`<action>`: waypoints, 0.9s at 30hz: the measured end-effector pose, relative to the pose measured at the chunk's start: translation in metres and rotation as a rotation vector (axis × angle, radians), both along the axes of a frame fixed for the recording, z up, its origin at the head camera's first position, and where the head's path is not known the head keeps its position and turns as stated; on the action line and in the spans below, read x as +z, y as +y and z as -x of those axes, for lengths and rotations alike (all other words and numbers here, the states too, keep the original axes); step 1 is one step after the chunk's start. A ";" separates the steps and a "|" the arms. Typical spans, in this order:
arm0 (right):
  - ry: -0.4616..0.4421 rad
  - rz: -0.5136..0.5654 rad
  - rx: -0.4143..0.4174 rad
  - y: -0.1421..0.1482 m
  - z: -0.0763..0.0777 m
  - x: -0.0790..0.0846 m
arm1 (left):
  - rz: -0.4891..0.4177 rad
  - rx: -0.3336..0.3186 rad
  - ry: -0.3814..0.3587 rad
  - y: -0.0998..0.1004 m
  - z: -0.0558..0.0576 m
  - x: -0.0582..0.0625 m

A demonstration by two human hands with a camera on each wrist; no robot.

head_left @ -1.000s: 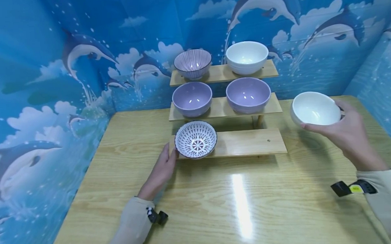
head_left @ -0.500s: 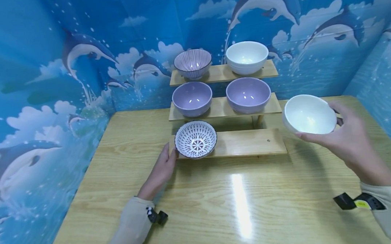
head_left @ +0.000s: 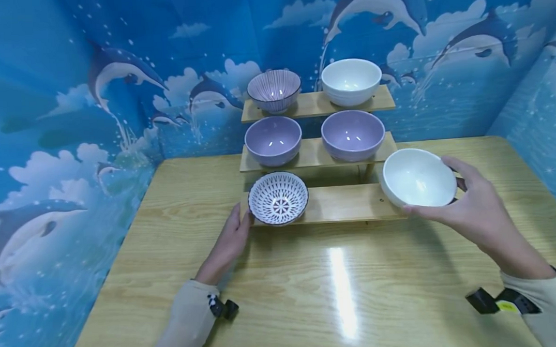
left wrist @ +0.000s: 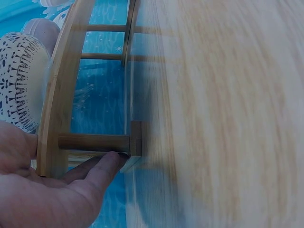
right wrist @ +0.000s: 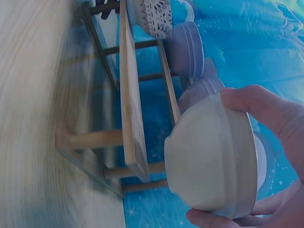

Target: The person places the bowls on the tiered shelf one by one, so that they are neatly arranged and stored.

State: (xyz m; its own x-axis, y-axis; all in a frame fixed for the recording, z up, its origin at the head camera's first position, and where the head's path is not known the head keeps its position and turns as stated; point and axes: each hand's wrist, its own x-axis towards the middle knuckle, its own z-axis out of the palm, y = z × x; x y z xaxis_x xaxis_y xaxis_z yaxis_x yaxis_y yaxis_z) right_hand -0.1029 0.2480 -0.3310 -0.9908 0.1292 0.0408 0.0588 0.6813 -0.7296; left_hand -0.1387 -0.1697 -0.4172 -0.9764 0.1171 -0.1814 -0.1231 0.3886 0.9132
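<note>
My right hand (head_left: 482,219) grips a white bowl (head_left: 418,177) by its rim and side, thumb at the near side and fingers at the far side. Slightly tilted, this bowl is over the right end of the lowest shelf of a wooden tiered rack (head_left: 344,202). The right wrist view shows the bowl (right wrist: 209,156) apart from the shelf board (right wrist: 130,95). My left hand (head_left: 229,240) holds the left end of that shelf; in the left wrist view its fingers (left wrist: 102,173) reach under the board to the leg. Beside it sits a patterned bowl (head_left: 279,199).
Two purple bowls (head_left: 273,141) stand on the middle shelf. On the top shelf are a striped bowl (head_left: 274,91) and another white bowl (head_left: 351,82). The rack stands on a wooden table (head_left: 283,287) before a blue dolphin backdrop (head_left: 271,29).
My right hand has carried the white bowl leftward and nearer, from right of the rack to over the lowest shelf's right end. The left hand and the other bowls have stayed put.
</note>
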 end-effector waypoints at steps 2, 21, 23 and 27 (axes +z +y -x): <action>-0.006 0.010 0.018 -0.004 0.000 -0.001 | 0.005 -0.002 -0.005 0.000 0.000 0.001; 0.034 0.034 0.183 -0.038 0.003 -0.005 | 0.022 0.012 -0.012 0.001 0.000 0.000; 0.041 0.031 0.198 -0.042 0.004 -0.006 | 0.020 0.010 -0.006 0.001 0.001 0.000; 0.053 0.043 0.222 -0.048 0.005 -0.006 | 0.024 0.008 0.004 0.001 0.001 -0.001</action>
State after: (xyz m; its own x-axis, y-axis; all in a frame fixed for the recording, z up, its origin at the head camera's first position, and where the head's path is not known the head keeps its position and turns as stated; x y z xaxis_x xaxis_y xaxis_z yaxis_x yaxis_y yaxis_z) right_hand -0.1075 0.2004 -0.3367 -0.9917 -0.0886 0.0930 -0.1283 0.6411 -0.7566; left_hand -0.1400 -0.1687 -0.4183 -0.9780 0.1051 -0.1800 -0.1223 0.4099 0.9039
